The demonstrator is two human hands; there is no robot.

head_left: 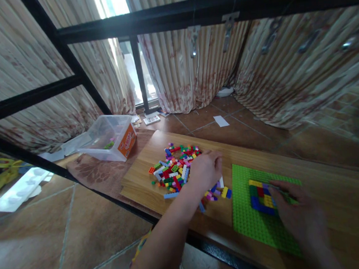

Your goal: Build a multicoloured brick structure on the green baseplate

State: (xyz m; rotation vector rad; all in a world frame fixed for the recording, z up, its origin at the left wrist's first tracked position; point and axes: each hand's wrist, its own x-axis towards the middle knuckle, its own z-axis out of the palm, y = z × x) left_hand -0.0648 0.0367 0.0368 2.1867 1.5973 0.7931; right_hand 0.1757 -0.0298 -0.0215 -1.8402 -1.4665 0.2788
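My left hand (205,169) is over the right side of a pile of loose toy bricks (173,172), fingers curled inward. Its fingertips are turned away, so anything between them is hidden. To the right lies a green studded baseplate (246,212) on the wooden board. A low square build of toy bricks (261,198) in blue, yellow, red and green sits on it. The thumb and forefinger of my right hand (299,212) close around the build's right edge, beside a purple brick (266,189). That hand covers the baseplate's right part.
A clear plastic box (107,136) with an orange label stands beyond the board's left end, a few bricks inside. The wooden board (149,149) has a black metal frame (215,250) along its near edge. A black bar (163,16) crosses above, before striped curtains (174,72).
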